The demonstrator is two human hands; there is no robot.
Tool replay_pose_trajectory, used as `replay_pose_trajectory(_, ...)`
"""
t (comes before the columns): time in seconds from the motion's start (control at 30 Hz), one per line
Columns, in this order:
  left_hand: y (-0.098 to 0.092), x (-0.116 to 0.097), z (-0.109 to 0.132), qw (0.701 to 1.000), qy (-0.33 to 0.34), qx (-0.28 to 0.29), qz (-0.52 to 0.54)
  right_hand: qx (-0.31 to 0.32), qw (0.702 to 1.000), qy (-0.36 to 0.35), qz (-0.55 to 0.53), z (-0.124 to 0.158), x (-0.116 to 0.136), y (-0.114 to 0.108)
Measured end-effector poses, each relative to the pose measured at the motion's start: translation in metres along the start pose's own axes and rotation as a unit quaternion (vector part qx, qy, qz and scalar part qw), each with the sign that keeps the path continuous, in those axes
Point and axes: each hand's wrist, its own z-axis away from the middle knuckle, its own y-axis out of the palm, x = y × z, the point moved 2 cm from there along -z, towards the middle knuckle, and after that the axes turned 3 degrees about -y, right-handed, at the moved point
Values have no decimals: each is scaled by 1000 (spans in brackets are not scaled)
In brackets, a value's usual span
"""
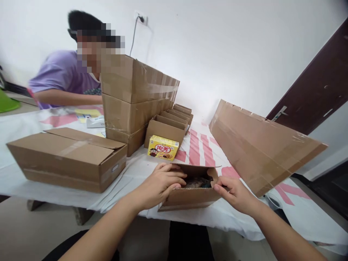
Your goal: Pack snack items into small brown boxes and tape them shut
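Note:
A small open cardboard box (190,198) stands at the table's near edge, right in front of me. Inside it lie dark contents (198,182) that I cannot make out. My left hand (160,183) grips the box's left end, fingers bent over the rim and thumb along the near wall. At the opposite end, my right hand (232,192) pinches the right side flap between thumb and fingers. The far flap stands raised. Just behind the box sits a yellow printed carton (163,148), apart from both hands.
Taped cardboard boxes (116,78) are stacked behind, beside a row of open boxes (165,132). A closed box (59,163) sits on the left; a large cardboard sheet (261,145) leans upright on the right. Across the table (130,181) sits a person in purple (59,72).

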Motion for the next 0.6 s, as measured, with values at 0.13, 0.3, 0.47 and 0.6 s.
replay_pose_trajectory(0.13,5,-15,0,997,-12,40,-63,113,990,-80,32,-3,18,-9)
replay_pose_trajectory(0.3,8,-22,2,996,3,17,-82,148,979,-77,119,-5,24,-8)
replay_pose_trajectory(0.47,-4,-16,6,994,-2,-66,-87,18,983,-62,170,2,4,-15)
replay_pose_trajectory(0.6,-8,-5,8,994,-32,-41,-100,-68,977,-36,199,7,-10,-21)
